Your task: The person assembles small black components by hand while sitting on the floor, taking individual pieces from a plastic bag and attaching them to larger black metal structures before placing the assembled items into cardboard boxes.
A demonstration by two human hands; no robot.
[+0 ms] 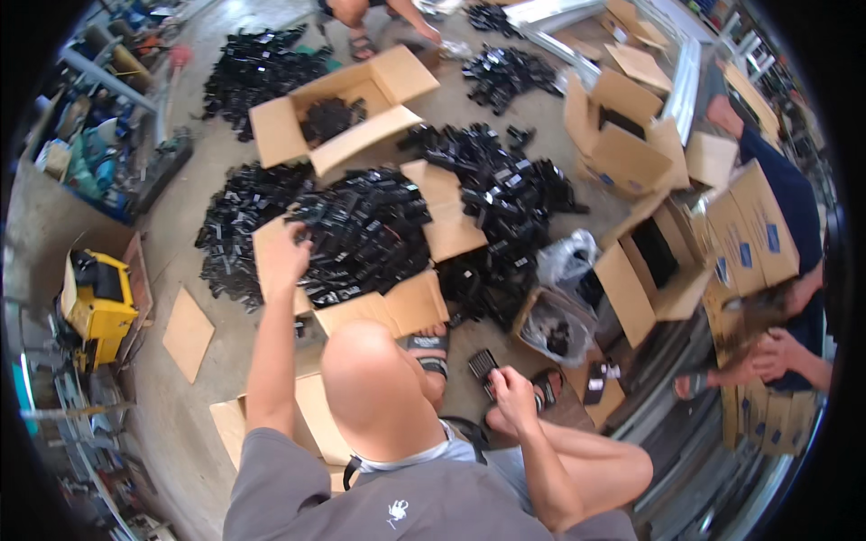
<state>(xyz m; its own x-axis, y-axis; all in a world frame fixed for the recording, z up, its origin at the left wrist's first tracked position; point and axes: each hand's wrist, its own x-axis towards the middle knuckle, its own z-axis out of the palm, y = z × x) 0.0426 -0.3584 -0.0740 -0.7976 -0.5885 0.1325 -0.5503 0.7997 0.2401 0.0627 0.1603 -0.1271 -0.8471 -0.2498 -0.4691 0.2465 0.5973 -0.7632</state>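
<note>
My left hand (294, 256) reaches over the left flap of an open cardboard box (412, 307) heaped with small black plastic-looking pieces (370, 239). Its fingertips are at the edge of that heap, and blur hides whether they grip a piece. Close to my right knee, my right hand (512, 395) is closed on a black ribbed piece (483, 364), which sticks out past the fingers above my sandal. Part of the piece is covered by the hand.
More black pieces (519, 185) lie in piles around the box. Another open carton (280, 131) stands beyond it. On the right are a bag-lined box (555, 329), further cartons (622, 135) and a seated person (780, 356). A yellow machine (99, 311) stands left.
</note>
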